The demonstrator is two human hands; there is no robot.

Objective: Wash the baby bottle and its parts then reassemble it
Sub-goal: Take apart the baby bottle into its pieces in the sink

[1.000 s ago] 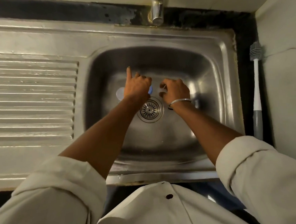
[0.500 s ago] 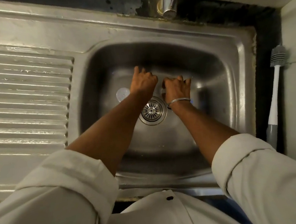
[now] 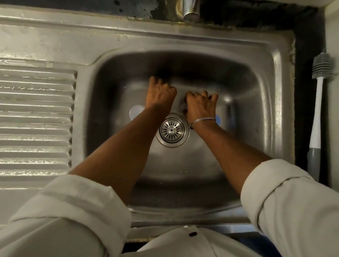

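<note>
Stainless steel forms the whole sink, and its drain strainer serves as the fixed mark. Both hands reach down to the basin floor just beyond the strainer. The left hand is beyond and slightly left of it, and the right hand is beyond and to its right, with the two close together but not touching. The fingers of each curl downward, but whatever is under them is hidden, so I cannot tell whether either grips a bottle piece. A clear round part lies on the basin floor left of the strainer. A blue piece peeks out to its right, beside the right wrist. The main risk, as I judge it, is losing a part: clear plastic on dim steel is hard to see, and a forearm could nudge a piece onto the strainer unnoticed. No stream shows at the tap, far beyond the strainer. A ribbed drainboard spreads well left, and a bottle brush leans on the wall well right.
</note>
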